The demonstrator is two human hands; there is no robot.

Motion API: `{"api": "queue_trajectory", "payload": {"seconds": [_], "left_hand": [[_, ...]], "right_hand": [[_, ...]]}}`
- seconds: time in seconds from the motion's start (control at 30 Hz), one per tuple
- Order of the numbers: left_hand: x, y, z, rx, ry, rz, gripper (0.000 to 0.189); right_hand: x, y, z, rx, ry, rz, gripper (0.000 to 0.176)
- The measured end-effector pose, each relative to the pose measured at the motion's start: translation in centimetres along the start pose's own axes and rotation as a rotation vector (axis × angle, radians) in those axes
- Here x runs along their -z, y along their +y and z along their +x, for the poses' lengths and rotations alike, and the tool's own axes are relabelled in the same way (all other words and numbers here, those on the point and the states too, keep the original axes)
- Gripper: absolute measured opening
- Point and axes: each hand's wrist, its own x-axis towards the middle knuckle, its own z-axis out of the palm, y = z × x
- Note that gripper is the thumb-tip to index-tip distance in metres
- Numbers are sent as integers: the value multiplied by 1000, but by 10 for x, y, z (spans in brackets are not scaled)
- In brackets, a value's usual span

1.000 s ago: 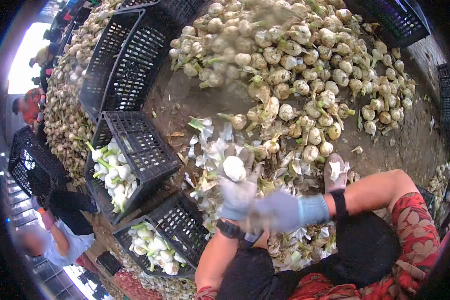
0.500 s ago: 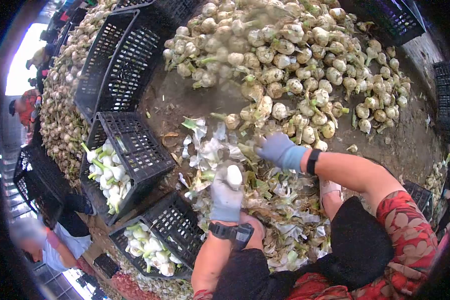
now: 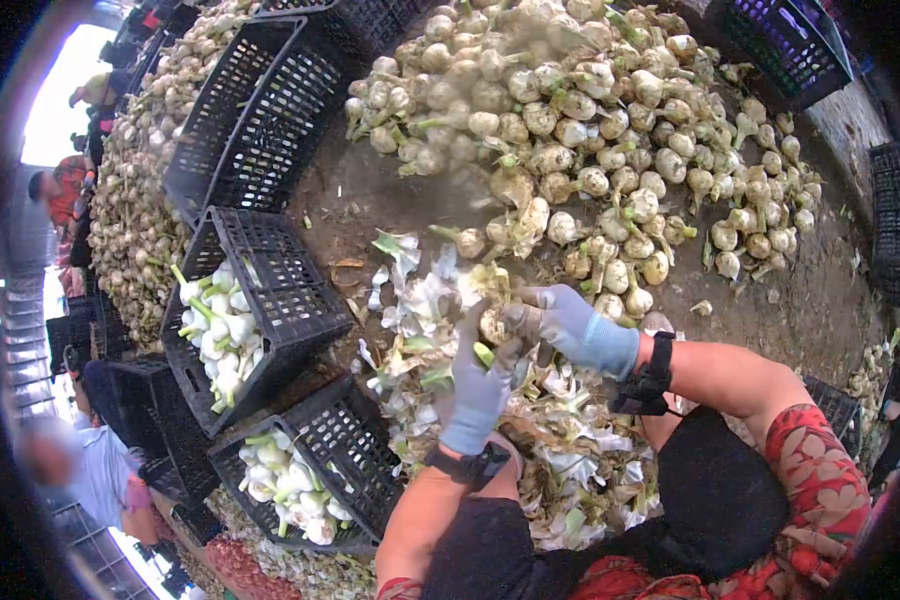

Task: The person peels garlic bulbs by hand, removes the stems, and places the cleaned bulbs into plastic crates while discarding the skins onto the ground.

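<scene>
In the middle of the head view, my gloved left hand (image 3: 478, 385) is closed round a garlic bulb (image 3: 492, 326). The bulb has dirty, brownish outer skin, and a cut green stem end (image 3: 483, 354) shows between my fingers. My right hand (image 3: 570, 325), also gloved, has its fingers closed against the bulb's right side, gripping it at the skin. Fingers partly cover the bulb. Loose pale skins (image 3: 570, 440) lie in a heap beneath both hands. Beyond them spreads a pile of unpeeled garlic bulbs (image 3: 570, 130) with dirty skins.
On my left, one black crate (image 3: 280, 280) holds clean white garlic with green stems, and a nearer crate (image 3: 345, 440) holds more. Stacked crates (image 3: 260, 110) stand behind. Another crate (image 3: 785, 50) sits at far right. People work at the left edge beside a long garlic heap (image 3: 135, 220).
The clean white bulb has left my left hand's grip, which now holds a dirty-skinned bulb. My right hand has come in from the pile's edge to meet it.
</scene>
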Motion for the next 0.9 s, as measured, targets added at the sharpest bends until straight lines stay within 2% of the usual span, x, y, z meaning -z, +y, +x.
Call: {"api": "queue_trajectory", "payload": {"seconds": [0.03,0.07,0.1,0.13,0.17,0.2,0.23,0.3,0.4,0.43,0.47,0.5,0.57,0.63,0.73,0.83,0.9], "left_hand": [[0,5,-5,40,-7,-8,72],[2,3,0,-283,-10,315,66],[2,2,-2,-284,-12,314,66],[2,1,-6,-220,-8,272,66],[-1,5,-10,-154,-7,230,67],[-5,9,-14,28,-50,98,68],[-9,14,-15,30,-54,100,68],[-13,21,-14,-80,-44,378,63],[-6,13,-7,-191,-69,517,59],[-7,16,-8,-191,-70,518,59],[-8,20,-9,-79,-67,261,58],[-8,23,-10,31,-63,3,58],[0,15,-9,42,-84,16,58],[-2,12,-9,-6,-114,-34,61],[-15,21,-13,-7,-72,20,60],[8,8,-13,99,-159,-58,55],[17,1,-14,118,-186,-72,50]], "right_hand": [[8,6,1,1,2,0,47],[14,8,3,243,-69,-255,43],[20,8,5,484,-139,-511,40],[25,8,5,185,-173,-459,38],[29,8,4,185,-167,-458,38],[35,9,1,173,-264,-360,39],[40,11,-1,160,-361,-260,41],[51,19,2,192,-391,-262,41],[55,22,1,256,-461,-271,41],[48,15,-6,153,-396,-102,40],[42,9,-10,50,-330,65,39],[40,8,-9,51,-332,63,39],[35,4,-8,35,-227,-50,43],[26,-3,-13,39,-185,-10,43],[15,-2,-8,122,-65,-7,30],[15,-5,-12,45,-55,-1,28],[18,3,-10,69,-73,40,28]]}}
